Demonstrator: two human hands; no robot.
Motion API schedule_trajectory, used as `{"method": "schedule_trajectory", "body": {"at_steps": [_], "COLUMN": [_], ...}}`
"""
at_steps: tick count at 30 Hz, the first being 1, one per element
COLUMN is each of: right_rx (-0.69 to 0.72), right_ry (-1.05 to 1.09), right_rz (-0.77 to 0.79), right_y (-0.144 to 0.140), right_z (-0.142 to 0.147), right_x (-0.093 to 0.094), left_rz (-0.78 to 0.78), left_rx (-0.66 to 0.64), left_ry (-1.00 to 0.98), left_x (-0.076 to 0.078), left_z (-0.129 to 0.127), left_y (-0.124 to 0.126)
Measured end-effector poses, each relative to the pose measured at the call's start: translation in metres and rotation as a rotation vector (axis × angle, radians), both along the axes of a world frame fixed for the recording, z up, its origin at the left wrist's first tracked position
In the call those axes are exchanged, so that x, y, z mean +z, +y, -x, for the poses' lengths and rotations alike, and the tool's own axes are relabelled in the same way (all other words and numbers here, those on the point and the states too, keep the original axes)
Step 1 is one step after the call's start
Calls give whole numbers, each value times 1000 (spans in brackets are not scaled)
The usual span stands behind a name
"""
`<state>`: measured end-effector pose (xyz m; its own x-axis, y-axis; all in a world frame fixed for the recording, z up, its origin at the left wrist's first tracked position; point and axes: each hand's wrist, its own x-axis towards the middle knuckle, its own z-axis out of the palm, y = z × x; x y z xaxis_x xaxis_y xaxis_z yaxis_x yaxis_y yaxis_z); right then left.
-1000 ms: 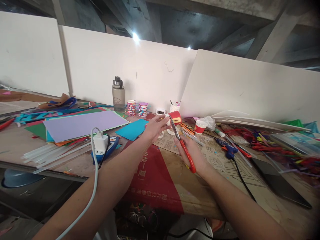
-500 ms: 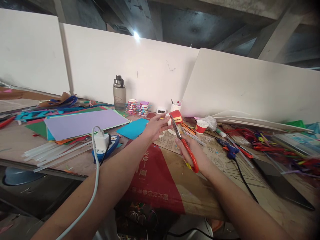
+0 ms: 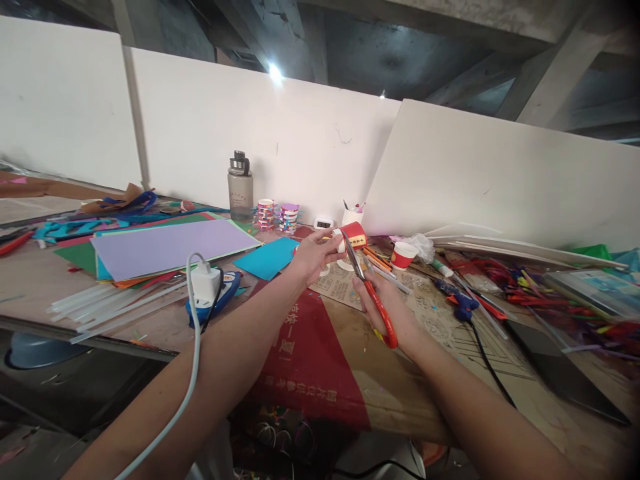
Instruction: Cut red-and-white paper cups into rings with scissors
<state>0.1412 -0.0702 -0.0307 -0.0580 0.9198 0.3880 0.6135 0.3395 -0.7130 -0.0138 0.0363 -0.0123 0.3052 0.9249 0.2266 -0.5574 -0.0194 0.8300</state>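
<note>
While the left hand pinches a red paper cup on its side above the middle of the bench, the right hand is closed round the red handles of the scissors.

- Scissors: blades slightly parted, tips at the cup's rim; whether they have bitten into the paper cannot be told.
- Cup: held clear of the bench, mouth toward the right hand; body appears whole, so by judgement the cut is at or near its start, most of it left.
- Second cup: upright, uncut, just behind the scissors.
- Trimmed cups: striped, stacked near the back edge beside the bottle; possibly finished pieces.
- Paper sheets: lilac on top, toward the left end; blue sheet near the left hand.
- Glue gun: right of centre, cord trailing to the front edge.
- Glue sticks: front left edge.
- Charger: white, cable running over the left forearm.
</note>
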Motion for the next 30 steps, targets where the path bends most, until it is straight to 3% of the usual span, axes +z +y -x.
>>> {"method": "schedule_trajectory", "body": {"at_steps": [10,18,30], "right_rx": [70,-1,-15], "right_ry": [51,-45,-64], "right_rz": [54,-35,13], "right_y": [-1,-1,-3], "right_z": [-1,1,1], "right_x": [-1,4,5], "left_rz": [-20,-30,-26], "left_rx": [17,17,8], "left_ry": [70,47,13], "left_x": [1,1,-1], "left_z": [1,-1,-1], "left_y": [0,-2,-1]}}
